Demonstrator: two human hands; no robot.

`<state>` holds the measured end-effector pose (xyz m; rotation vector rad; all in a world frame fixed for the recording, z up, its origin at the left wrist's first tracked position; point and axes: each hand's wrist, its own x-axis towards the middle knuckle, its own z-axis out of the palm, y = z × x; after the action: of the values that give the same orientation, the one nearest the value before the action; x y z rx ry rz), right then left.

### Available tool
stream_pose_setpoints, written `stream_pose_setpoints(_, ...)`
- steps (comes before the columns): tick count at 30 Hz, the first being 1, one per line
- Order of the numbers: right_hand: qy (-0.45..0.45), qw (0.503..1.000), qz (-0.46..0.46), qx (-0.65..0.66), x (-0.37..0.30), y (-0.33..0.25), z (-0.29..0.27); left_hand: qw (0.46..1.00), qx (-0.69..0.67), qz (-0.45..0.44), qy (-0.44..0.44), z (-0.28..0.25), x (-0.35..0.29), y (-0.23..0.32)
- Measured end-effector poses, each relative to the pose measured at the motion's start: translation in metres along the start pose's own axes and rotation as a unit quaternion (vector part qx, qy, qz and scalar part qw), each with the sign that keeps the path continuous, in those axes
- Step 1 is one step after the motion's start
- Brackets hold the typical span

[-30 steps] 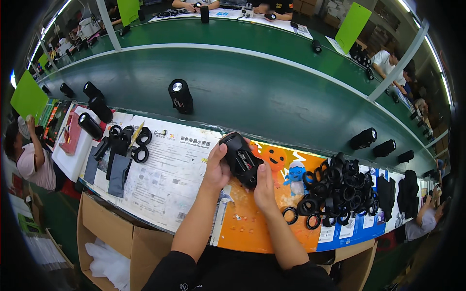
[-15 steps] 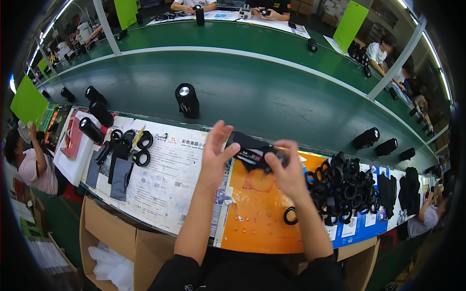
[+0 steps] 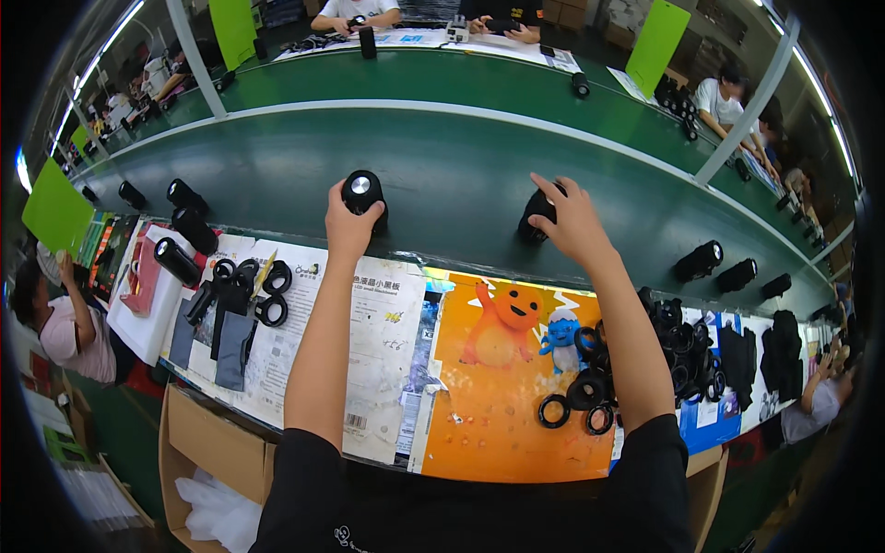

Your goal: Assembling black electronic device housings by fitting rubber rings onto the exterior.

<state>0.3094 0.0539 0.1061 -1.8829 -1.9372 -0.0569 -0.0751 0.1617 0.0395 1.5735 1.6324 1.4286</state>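
My left hand (image 3: 349, 230) is closed round a black cylindrical speaker (image 3: 365, 188) standing on the green belt, its round silver end facing up. Farther right on the belt, my right hand (image 3: 581, 223) has its thumb and fingers around a second black speaker (image 3: 532, 219). The hand covers much of that one, and the index finger reaches past its top. Below my right forearm lie black rings (image 3: 554, 411) and a heap of black ring-shaped parts (image 3: 687, 346), partly hidden by the arm.
More black speakers stand on the belt at the left (image 3: 187, 195) and right (image 3: 698, 262). Black straps and rings (image 3: 273, 311) lie on the white sheet (image 3: 376, 355). An orange mat (image 3: 498, 433) covers the middle bench. A cardboard box (image 3: 217, 433) sits below. Co-workers sit across.
Both hands have moved forward from over the bench to the belt and apart. The dark thing they held together has left the bench area. My left hand has taken hold of the standing speaker.
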Motion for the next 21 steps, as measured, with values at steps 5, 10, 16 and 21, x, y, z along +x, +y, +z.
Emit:
stream_pose_setpoints(5, 0.144, 0.984, -0.089, 0.062, -0.046, -0.028, -0.009, 0.987, -0.147, -0.065, -0.015, -0.001, -0.018, 0.002)
stream_pose_setpoints(10, 0.001, 0.973, -0.062, 0.222, -0.129, -0.096, 0.008, 0.903, -0.353, -0.202, -0.135, 0.005, -0.100, 0.064)
stream_pose_setpoints(16, 0.073, 0.942, 0.051, 0.325, -0.165, -0.120, 0.047, 0.864, -0.380, -0.260, -0.204, 0.035, -0.172, 0.088)
stream_pose_setpoints(21, -0.050, 0.846, 0.167, 0.504, -0.177, -0.111, 0.036, 0.771, -0.526, -0.240, -0.268, 0.032, -0.190, 0.055)
